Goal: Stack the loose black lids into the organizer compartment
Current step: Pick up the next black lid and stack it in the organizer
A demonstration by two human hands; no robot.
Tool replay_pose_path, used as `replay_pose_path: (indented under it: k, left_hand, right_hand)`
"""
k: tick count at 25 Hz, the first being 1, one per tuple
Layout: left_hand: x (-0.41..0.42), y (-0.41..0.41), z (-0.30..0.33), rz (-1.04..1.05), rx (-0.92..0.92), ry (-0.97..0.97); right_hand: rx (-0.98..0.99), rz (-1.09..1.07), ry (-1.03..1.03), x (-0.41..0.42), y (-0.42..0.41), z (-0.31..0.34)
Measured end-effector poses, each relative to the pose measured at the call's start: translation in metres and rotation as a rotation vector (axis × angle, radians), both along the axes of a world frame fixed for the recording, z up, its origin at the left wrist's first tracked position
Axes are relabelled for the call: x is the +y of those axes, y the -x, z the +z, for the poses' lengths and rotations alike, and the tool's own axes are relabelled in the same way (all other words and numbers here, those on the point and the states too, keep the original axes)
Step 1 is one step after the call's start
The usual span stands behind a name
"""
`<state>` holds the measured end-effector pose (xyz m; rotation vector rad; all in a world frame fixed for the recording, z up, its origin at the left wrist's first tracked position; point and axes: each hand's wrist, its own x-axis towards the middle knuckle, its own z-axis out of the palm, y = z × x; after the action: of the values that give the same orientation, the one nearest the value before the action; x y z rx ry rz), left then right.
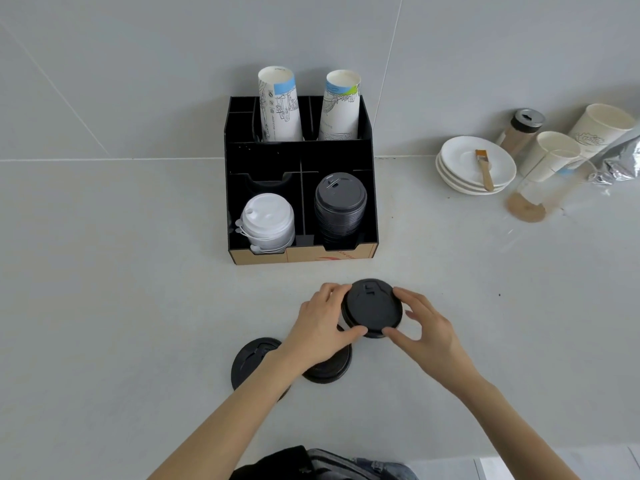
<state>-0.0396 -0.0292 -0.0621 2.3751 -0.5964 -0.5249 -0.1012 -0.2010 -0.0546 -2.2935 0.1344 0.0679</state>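
Note:
A small stack of black lids (372, 308) is held above the counter between my left hand (320, 329) and my right hand (424, 329), fingers on its rim from both sides. Two more black lids lie on the counter under my left arm: one (251, 358) at the left, another (329, 368) partly hidden by my wrist. The black organizer (299, 157) stands beyond, against the wall. Its front right compartment holds a tall stack of black lids (341, 207); the front left holds white lids (266, 223).
Two stacks of printed paper cups (280, 105) stand in the organizer's rear slots. At the right are stacked white saucers (446, 164) with a brush (485, 168), a shaker (521, 131), paper cups (550, 154), a foil bag (623, 157) and a glass jar (533, 199).

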Motion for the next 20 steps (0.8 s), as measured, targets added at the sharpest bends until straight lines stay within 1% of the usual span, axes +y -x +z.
replay_pose_path:
  k: [5,7,10,13,17,20]
  left_hand:
    - [-0.001,-0.015,0.021,0.161,-0.049,0.18]
    - [-0.002,-0.021,0.028,0.211,-0.073,0.217]
    - [-0.005,-0.03,0.036,0.281,-0.115,0.255]
    - [-0.007,-0.042,0.042,0.336,-0.156,0.287]
    - [-0.01,-0.06,0.047,0.415,-0.207,0.273]
    - [-0.015,-0.076,0.05,0.473,-0.212,0.269]
  right_hand:
    - [-0.132,0.005,-0.024,0.009,-0.027,0.021]
    - [-0.16,0.011,-0.032,0.01,-0.039,0.029]
    - [-0.201,0.033,0.016,0.011,-0.057,0.04]
    - [-0.198,0.066,0.033,0.011,-0.075,0.051]
    - [-0.213,0.085,0.04,0.009,-0.099,0.063]
    - [-0.194,0.108,0.095,0.007,-0.118,0.068]
